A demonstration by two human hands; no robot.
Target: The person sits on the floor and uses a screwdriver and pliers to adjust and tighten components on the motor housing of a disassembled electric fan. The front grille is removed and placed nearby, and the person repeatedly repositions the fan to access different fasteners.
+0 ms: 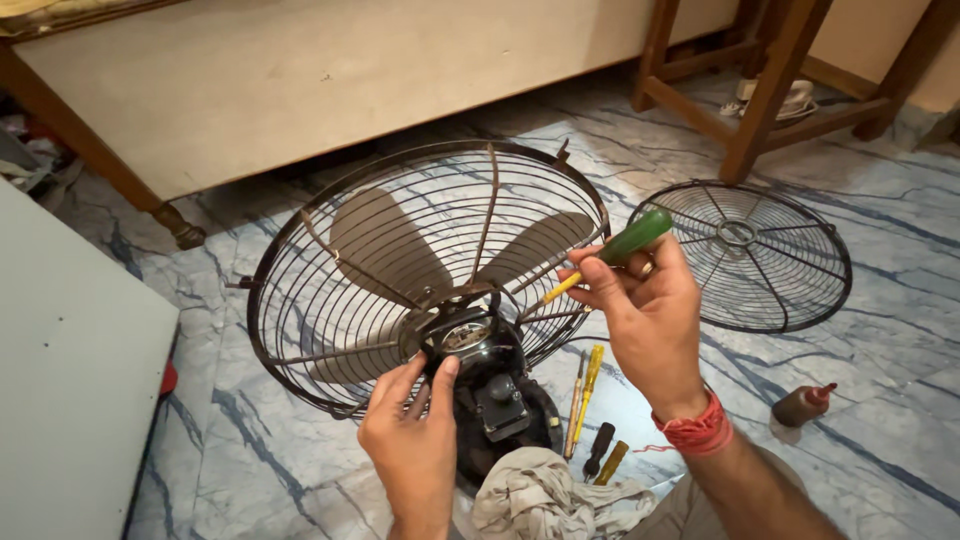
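A table fan stands on the marble floor with its rear wire cage (300,300) and dark blades (385,245) facing away from me. My left hand (412,440) grips the black motor housing (478,345) from the left. My right hand (648,315) holds a green-handled screwdriver (628,240) with a yellow shaft, its tip pointing down-left toward the motor. A red thread band circles my right wrist.
The detached front grille (745,258) lies flat on the floor to the right. Several screwdrivers (588,400) lie beside the fan base, and a crumpled rag (535,495) sits below. A small brown bottle (800,405) lies right. Wooden furniture legs (765,85) stand behind.
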